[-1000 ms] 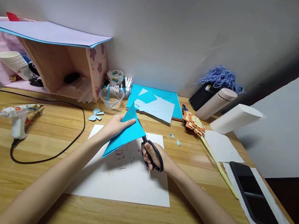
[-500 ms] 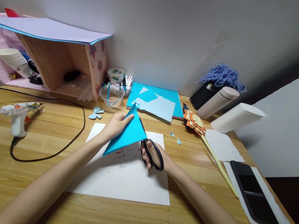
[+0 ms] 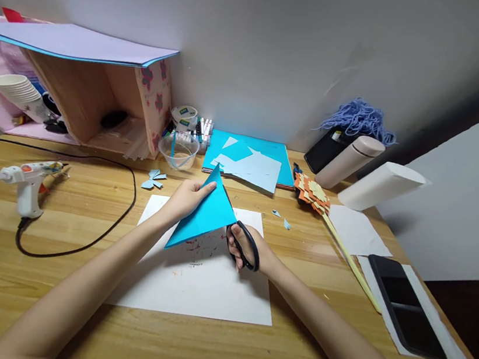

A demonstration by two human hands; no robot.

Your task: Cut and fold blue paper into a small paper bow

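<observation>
A folded blue paper (image 3: 206, 213), roughly triangular, is pinched near its upper left edge by my left hand (image 3: 186, 199). My right hand (image 3: 243, 247) grips the black-handled scissors (image 3: 255, 252) at the paper's right corner. Most of the blades are hidden by the paper, with a dark edge showing along its right side. Both hands are above a white sheet (image 3: 206, 299) that bears small red and dark marks. Light blue cut pieces (image 3: 153, 179) lie left of the sheet, and small scraps (image 3: 287, 224) lie to its right.
A glue gun (image 3: 30, 187) with a looping black cord lies at left, before an open box (image 3: 151, 109). Behind are a plastic bowl (image 3: 178, 152) and blue sheets (image 3: 287, 171). A paper flower (image 3: 312, 194), bottle (image 3: 350, 162) and phone (image 3: 408, 308) are at right.
The scissor handles have shifted slightly left and look closer together at the paper's right corner. My left hand holds the paper almost as before. The whole view has shifted slightly.
</observation>
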